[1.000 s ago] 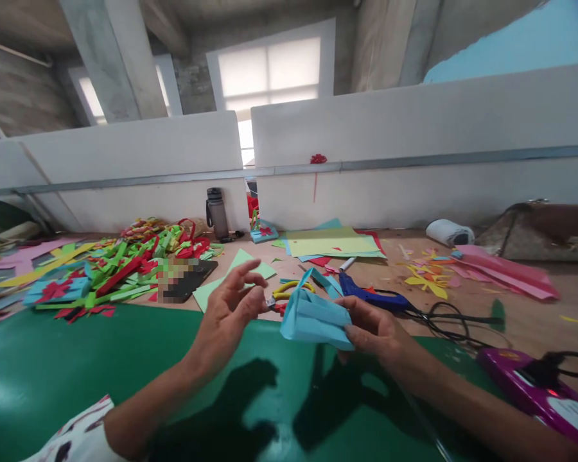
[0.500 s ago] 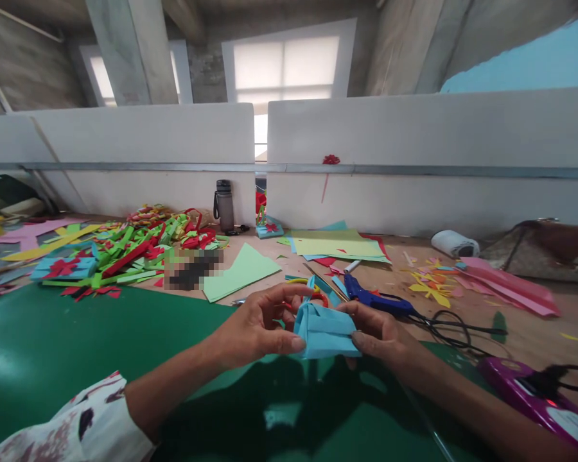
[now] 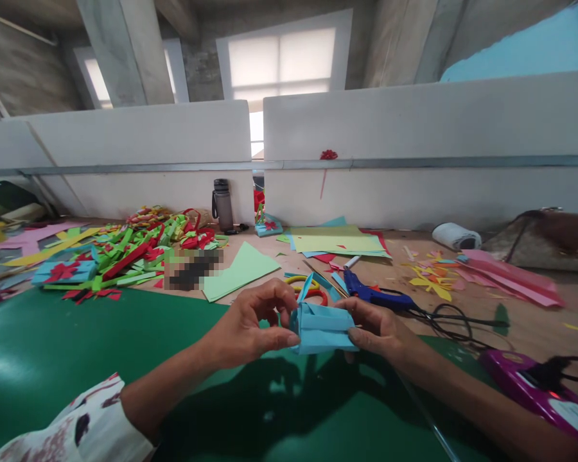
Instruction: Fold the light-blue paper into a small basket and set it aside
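Since a second ago, the person's left hand has moved across to the left end of a small, boxy piece of folded light-blue paper, which was tilted then and now sits nearly level. Below, a wide wood-brown tabletop carries scattered coloured paper, and a glossy dark-green flat sheet covers its near side, with the shadow of both hands falling on it. The right hand grips the blue piece by its right end, thumb on the front face and fingers behind, so that it is held up above the sheet. The left hand's thumb tip touches the lower left corner, and its other fingers curl narrowly near the upper corner; whether they pinch the paper I cannot tell. Beyond the right hand lies a blue plastic glue gun with a black cord.

The blue piece looks wider than tall, with a smooth panel along the bottom of its front and a folded band above, a crease running across between them. Its left end is shaded and partly hidden by fingers. A narrow, pointed light-blue paper strip rises at its upper left, leaning slightly right.
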`<state>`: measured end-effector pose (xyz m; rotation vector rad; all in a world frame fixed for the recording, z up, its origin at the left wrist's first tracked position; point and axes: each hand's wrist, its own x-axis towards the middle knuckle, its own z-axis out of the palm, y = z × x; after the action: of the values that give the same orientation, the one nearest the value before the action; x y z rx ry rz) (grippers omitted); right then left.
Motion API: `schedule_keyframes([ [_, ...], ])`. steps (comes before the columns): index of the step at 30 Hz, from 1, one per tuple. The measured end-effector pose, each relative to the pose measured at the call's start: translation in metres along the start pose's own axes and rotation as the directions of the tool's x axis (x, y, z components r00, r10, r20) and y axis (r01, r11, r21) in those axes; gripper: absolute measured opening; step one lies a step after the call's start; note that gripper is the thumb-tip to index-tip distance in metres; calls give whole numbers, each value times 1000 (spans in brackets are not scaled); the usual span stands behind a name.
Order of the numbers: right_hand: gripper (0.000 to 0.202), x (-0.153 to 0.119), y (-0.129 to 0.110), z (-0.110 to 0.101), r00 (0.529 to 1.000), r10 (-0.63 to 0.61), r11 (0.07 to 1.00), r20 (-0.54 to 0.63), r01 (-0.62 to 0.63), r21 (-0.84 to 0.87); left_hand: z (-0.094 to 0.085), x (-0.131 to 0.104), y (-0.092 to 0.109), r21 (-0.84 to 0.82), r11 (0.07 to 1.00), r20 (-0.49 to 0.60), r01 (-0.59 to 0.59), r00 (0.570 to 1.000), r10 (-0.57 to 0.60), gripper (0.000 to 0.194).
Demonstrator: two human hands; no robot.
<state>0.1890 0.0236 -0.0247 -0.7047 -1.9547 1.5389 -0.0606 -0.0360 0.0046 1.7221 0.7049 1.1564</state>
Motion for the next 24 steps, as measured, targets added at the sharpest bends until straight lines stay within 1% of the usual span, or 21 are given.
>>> schedule_keyframes([
  [4, 40, 1, 1, 0, 1000, -5, 1000, -3, 5, 9, 0, 1, -3, -9, 1000, -17, 15, 1000, -15, 26],
  [8, 42, 0, 1, 1, 999, 10, 1000, -36, -10, -5, 0, 3, -6, -133, 984, -13, 122, 992, -125, 34],
  [11, 42, -1, 1, 1, 999, 5, 1000, -49, -6, -20, 2, 4, -5, -241, 954, 0, 177, 983, -183, 35],
  [13, 42, -1, 1, 1, 999, 3, 1000, -51, -5, -30, 3, 5, -4, -278, 940, -6, 199, 978, -209, 35],
  [16, 45, -1, 2, 1, 998, 6, 999, -57, -8, -34, 3, 5, -3, -288, 930, -31, 228, 968, -247, 34],
  [20, 44, -1, 2, 1, 998, -18, 999, -68, 15, -44, 0, 4, -7, -276, 933, -17, 232, 969, -246, 30],
  [24, 42, -1, 2, 2, 997, -16, 997, -82, 10, -76, -1, 5, -9, -296, 929, -1, 223, 972, -234, 30],
])
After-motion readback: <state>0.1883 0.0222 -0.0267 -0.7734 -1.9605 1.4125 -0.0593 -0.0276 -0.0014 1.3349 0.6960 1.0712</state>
